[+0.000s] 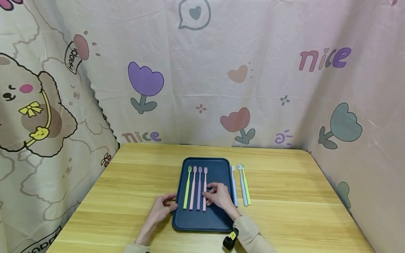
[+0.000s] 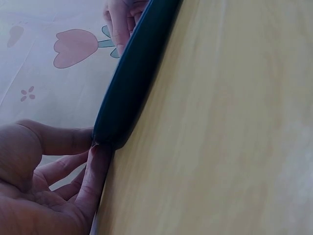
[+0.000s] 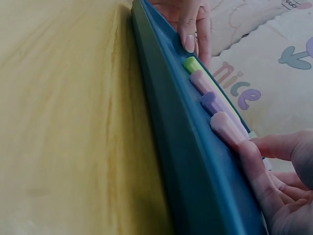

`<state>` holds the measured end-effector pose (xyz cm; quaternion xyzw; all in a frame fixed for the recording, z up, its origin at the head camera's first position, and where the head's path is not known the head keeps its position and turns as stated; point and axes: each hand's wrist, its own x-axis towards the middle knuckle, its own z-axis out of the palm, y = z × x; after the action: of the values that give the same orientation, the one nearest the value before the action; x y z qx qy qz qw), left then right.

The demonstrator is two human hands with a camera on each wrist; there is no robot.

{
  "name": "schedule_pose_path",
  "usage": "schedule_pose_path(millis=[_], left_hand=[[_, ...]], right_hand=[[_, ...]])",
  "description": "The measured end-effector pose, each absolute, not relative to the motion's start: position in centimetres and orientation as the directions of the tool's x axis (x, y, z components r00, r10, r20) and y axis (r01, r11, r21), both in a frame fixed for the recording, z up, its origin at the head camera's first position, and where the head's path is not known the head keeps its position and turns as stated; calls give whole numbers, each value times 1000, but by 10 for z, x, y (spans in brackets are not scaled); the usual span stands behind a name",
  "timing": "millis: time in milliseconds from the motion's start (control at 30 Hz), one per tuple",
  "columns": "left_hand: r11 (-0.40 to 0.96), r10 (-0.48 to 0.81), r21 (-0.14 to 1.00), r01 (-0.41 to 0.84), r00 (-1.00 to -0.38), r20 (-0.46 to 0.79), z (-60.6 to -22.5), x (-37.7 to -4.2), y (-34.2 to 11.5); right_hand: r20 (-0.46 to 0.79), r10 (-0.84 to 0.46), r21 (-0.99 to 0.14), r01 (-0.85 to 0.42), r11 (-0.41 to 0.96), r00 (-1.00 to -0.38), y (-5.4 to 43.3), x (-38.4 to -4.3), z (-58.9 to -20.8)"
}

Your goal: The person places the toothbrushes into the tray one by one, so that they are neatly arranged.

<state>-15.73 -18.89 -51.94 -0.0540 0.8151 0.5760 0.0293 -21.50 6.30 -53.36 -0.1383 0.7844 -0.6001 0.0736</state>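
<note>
A dark blue tray bears a row of toothbrushes, heads toward the back: a green toothbrush, a pink toothbrush, a purple toothbrush and another pink toothbrush on the right. My right hand pinches that rightmost pink toothbrush between thumb and finger; its handle end shows in the right wrist view. At the tray's left edge, my left hand grips the rim, thumb and finger meeting at the tray wall in the left wrist view.
Right of the tray lie a blue toothbrush close along its edge, a second blue toothbrush and a green toothbrush side by side. All rests on a wooden table. A printed curtain hangs behind and at the sides.
</note>
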Motion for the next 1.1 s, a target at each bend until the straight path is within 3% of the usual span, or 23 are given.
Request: schedule_pose_path(millis=[1100], left_hand=[[324,-26,941,-100,-995,-97,-517,-155,-190]], right_hand=[[43,-287,-956,-123,268,-957,59,-214,-533]])
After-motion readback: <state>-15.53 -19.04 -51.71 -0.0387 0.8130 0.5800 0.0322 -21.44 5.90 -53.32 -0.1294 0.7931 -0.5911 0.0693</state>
